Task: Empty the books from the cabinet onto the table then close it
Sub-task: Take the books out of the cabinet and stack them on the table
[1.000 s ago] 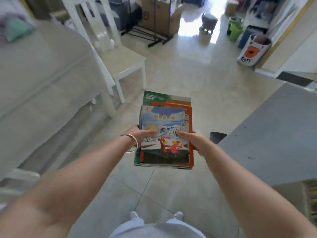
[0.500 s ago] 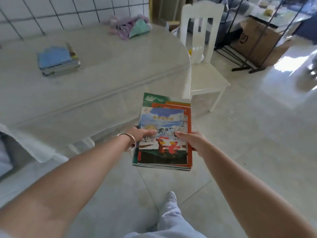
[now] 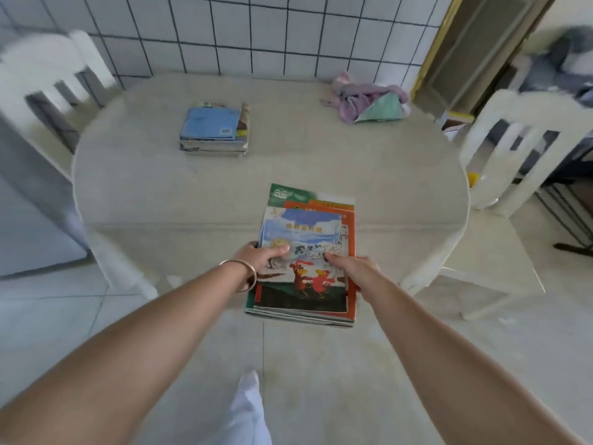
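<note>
I hold a stack of thin picture books [image 3: 305,239] level in front of me, its far end over the near edge of the pale oval table [image 3: 160,194]. My left hand [image 3: 260,260] grips the stack's left side, thumb on the top cover. My right hand [image 3: 349,268] grips the right side the same way. The top cover shows two red birds. A second stack of books [image 3: 213,130] with a blue cover lies on the table's far left part. The cabinet is out of view.
A bundle of pink and green cloth [image 3: 369,102] lies at the table's far right. White chairs stand at the left [image 3: 48,69] and right [image 3: 513,149] ends. A tiled wall [image 3: 256,30] backs the table. My white-clad leg [image 3: 247,409] shows below.
My view has swung left from the open floor to face the table squarely. The stack in both hands has come up to the table's near edge; the grip is unchanged.
</note>
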